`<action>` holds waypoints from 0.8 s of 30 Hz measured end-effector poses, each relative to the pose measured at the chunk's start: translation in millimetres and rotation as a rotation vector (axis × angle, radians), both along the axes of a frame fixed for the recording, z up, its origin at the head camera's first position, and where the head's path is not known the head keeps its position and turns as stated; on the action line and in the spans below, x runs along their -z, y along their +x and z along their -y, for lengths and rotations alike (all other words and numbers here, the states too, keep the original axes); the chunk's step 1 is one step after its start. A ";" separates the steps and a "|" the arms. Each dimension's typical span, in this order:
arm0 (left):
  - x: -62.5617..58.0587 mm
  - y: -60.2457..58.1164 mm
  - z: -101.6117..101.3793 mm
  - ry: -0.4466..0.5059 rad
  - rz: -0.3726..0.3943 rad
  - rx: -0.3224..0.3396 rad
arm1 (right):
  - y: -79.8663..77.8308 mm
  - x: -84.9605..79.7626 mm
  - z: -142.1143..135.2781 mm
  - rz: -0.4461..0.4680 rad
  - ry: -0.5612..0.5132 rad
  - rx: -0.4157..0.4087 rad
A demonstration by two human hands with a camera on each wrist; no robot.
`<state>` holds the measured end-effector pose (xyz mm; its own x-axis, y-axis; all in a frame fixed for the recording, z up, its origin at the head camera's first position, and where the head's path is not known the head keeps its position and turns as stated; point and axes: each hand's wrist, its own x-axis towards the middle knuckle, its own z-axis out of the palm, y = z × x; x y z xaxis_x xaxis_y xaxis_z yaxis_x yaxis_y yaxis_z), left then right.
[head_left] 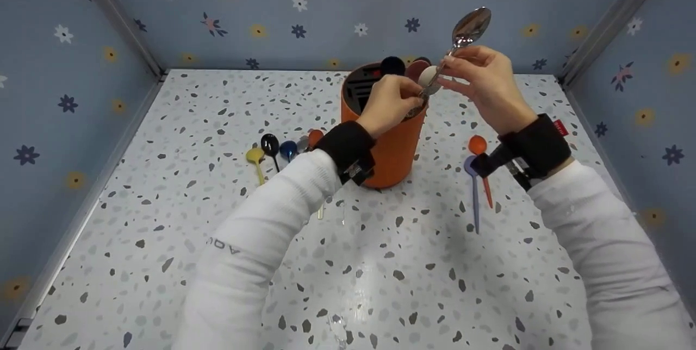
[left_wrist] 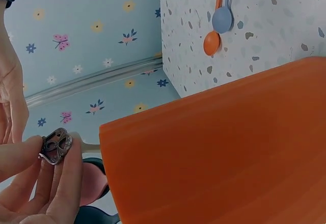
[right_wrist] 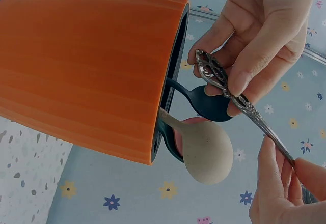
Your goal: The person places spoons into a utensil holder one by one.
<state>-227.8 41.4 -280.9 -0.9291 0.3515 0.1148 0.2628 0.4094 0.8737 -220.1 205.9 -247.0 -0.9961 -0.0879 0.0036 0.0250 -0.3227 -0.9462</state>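
Both hands hold one silver metal spoon (head_left: 472,25) above the rim of an orange utensil holder (head_left: 392,149). My left hand (head_left: 390,101) pinches the ornate handle end (left_wrist: 56,145), while my right hand (head_left: 486,86) pinches the handle nearer the bowl. The spoon slants, its bowl up and to the right in the head view. From the holder's black slotted top stick a cream spoon (right_wrist: 209,150), a dark teal spoon (right_wrist: 210,103) and a pink spoon (left_wrist: 92,183), close behind the hands. The right wrist view shows the handle's openwork pattern.
On the speckled table (head_left: 217,116), left of the holder, lie a yellow spoon (head_left: 254,155), a black spoon (head_left: 269,144), a blue spoon (head_left: 288,150) and others partly behind the left arm. A purple spoon (head_left: 474,192) and an orange spoon (head_left: 478,145) lie right. Flowered walls (head_left: 326,13) enclose the table.
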 end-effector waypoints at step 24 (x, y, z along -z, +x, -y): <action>2.5 -12.0 7.9 -0.037 -0.062 -0.057 | -9.1 3.4 10.6 -0.032 0.037 0.027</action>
